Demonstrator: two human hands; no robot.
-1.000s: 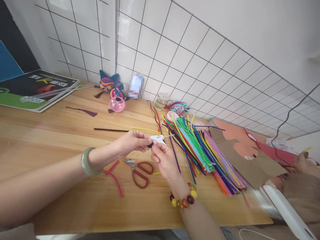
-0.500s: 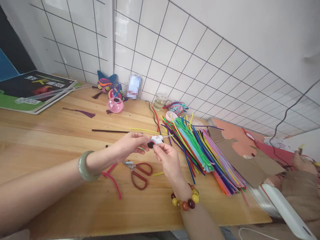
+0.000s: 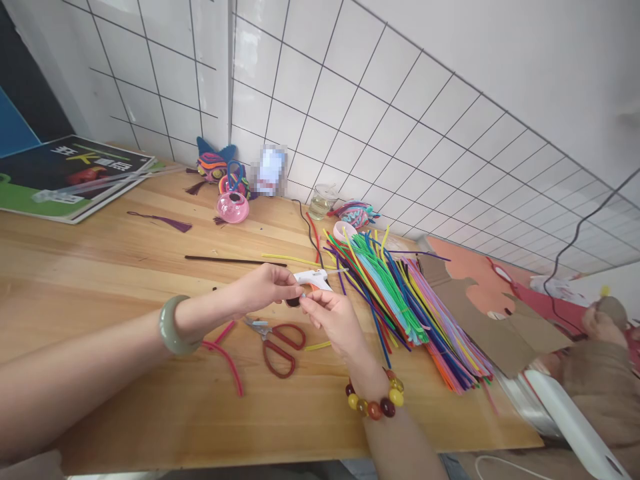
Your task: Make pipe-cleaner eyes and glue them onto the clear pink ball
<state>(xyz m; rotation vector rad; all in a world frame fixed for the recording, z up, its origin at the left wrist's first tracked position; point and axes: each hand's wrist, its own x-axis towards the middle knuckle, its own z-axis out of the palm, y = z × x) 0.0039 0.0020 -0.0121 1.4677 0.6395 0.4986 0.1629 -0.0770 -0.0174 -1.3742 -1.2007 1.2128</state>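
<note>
My left hand (image 3: pixel 273 287) and my right hand (image 3: pixel 337 323) meet over the table, fingertips pinched together. Between them is a small dark round piece (image 3: pixel 293 302), mostly covered by the fingers, so its exact kind does not show. Just behind the fingertips lies a white glue gun (image 3: pixel 311 275) with an orange trigger and a clear stick at one end; neither hand grips it. Red-handled scissors (image 3: pixel 265 333) rest on the table below my hands. Pink pipe cleaners (image 3: pixel 231 365) lie beneath my left wrist.
Bundles of coloured pipe cleaners (image 3: pixel 400 303) lie to the right. Along the tiled wall stand a glass jar (image 3: pixel 323 202), a pink round container (image 3: pixel 233 208) and colourful craft figures (image 3: pixel 213 167). A black book (image 3: pixel 85 173) lies left. Another person's sleeve (image 3: pixel 595 380) shows right.
My fingertips have drawn closer together and now cover more of the dark piece. More of the glue gun and its orange trigger shows behind them. The view has shifted slightly.
</note>
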